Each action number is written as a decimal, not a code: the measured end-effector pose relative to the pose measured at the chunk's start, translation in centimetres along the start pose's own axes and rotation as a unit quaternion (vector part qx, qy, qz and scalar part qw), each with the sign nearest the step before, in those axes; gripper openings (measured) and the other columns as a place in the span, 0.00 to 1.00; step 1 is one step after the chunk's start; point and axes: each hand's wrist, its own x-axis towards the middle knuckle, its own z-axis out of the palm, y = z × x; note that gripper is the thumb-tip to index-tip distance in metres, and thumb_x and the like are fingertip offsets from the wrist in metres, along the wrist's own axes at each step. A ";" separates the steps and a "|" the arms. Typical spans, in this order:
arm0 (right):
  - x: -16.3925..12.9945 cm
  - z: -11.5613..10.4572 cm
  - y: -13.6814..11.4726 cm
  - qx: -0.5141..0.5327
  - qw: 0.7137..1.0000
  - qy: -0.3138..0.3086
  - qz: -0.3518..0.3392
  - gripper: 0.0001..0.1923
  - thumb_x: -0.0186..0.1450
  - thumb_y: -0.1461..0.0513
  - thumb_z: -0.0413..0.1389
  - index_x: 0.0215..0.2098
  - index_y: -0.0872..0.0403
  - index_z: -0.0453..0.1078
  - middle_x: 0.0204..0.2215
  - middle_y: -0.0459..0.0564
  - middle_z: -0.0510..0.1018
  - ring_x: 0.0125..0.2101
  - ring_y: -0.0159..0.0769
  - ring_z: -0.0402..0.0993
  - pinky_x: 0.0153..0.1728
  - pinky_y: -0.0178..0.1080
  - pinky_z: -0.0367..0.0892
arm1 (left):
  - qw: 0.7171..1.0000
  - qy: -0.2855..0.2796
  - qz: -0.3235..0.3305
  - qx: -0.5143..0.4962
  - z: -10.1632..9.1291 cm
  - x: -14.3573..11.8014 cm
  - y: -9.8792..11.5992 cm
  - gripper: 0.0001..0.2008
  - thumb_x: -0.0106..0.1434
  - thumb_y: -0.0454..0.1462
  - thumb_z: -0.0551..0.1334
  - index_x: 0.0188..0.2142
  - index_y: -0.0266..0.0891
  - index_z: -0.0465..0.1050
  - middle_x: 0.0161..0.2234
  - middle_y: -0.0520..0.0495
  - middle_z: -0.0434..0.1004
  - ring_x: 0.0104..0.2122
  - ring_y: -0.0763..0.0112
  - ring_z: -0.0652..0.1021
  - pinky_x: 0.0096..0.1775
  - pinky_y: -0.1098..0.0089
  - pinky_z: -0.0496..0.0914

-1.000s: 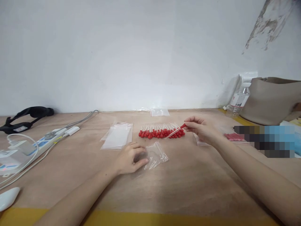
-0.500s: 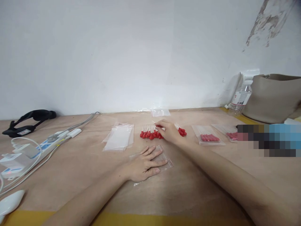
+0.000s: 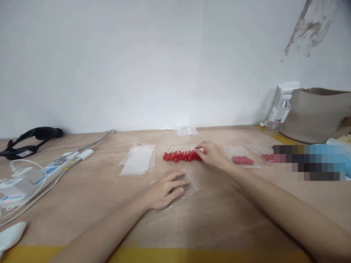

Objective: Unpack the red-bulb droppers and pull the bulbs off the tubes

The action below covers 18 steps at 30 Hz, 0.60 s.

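So I'm standing here watching, and I'd call it partway along. Over on the right of the surface (image 3: 227,215) there's a clear bag (image 3: 242,159) with a bunch of red-ended sticks inside, and just beyond it another bag (image 3: 255,149) that also has red ends showing, though I can't make out its far side. That looks like the done part, two bags' worth at least.

What's left, by my reckoning: a whole row of loose red-tipped sticks (image 3: 181,156) lying in the middle, red ends toward the person, plus a little overlapping pile of flat bags (image 3: 138,160) to their left.

The hands are apart. The left hand (image 3: 167,190) lies spread over a clear zip bag (image 3: 192,185) in front of the row, fingers not gripping anything I can see, and no sticks visible in that bag. The right hand (image 3: 211,155) is at the row's right end, fingers bunched; can't tell if it's actually pinching a stick.
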 end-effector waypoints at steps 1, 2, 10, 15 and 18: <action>-0.8 -1.0 1.1 -0.025 0.999 0.012 0.021 0.10 0.60 0.60 0.50 0.32 0.54 0.72 0.33 0.50 0.75 0.34 0.35 0.70 0.38 0.37 0.62 | 0.999 0.028 -0.015 -0.016 0.1 0.0 0.0 0.17 0.65 0.42 0.47 0.51 0.45 0.63 0.55 0.47 0.59 0.54 0.65 0.61 0.54 0.62 0.56; -1.6 -2.0 2.3 -0.056 0.998 0.013 0.041 0.11 0.59 0.60 0.49 0.30 0.54 0.73 0.32 0.50 0.75 0.35 0.36 0.69 0.39 0.37 0.61 | 0.997 0.061 -0.033 -0.029 0.1 0.1 0.0 0.16 0.64 0.41 0.48 0.49 0.43 0.64 0.51 0.46 0.63 0.51 0.67 0.65 0.51 0.64 0.59; -6.8 -6.3 8.8 -0.220 0.945 -0.123 0.211 0.22 0.57 0.48 0.47 0.38 0.54 0.71 0.35 0.55 0.73 0.37 0.43 0.69 0.35 0.40 0.61 | 0.959 0.178 -0.218 -0.031 0.3 0.4 -1.1 0.12 0.52 0.40 0.60 0.35 0.39 0.63 0.33 0.51 0.67 0.31 0.71 0.68 0.33 0.70 0.63; -6.6 -7.1 7.4 -0.207 0.944 -0.183 0.179 0.25 0.56 0.44 0.46 0.35 0.53 0.72 0.33 0.55 0.74 0.35 0.42 0.69 0.32 0.38 0.60 | 0.952 0.118 -0.251 -0.132 -0.7 -0.3 -1.5 0.18 0.46 0.39 0.64 0.35 0.39 0.58 0.29 0.55 0.64 0.23 0.77 0.64 0.27 0.75 0.60; -6.3 -8.0 5.6 -0.180 0.938 -0.226 0.192 0.27 0.56 0.42 0.44 0.27 0.54 0.73 0.26 0.54 0.75 0.28 0.39 0.70 0.26 0.36 0.58 | 0.949 0.086 -0.215 -0.215 -2.0 -0.7 -1.5 0.18 0.48 0.39 0.63 0.37 0.39 0.58 0.29 0.55 0.65 0.23 0.78 0.64 0.27 0.75 0.60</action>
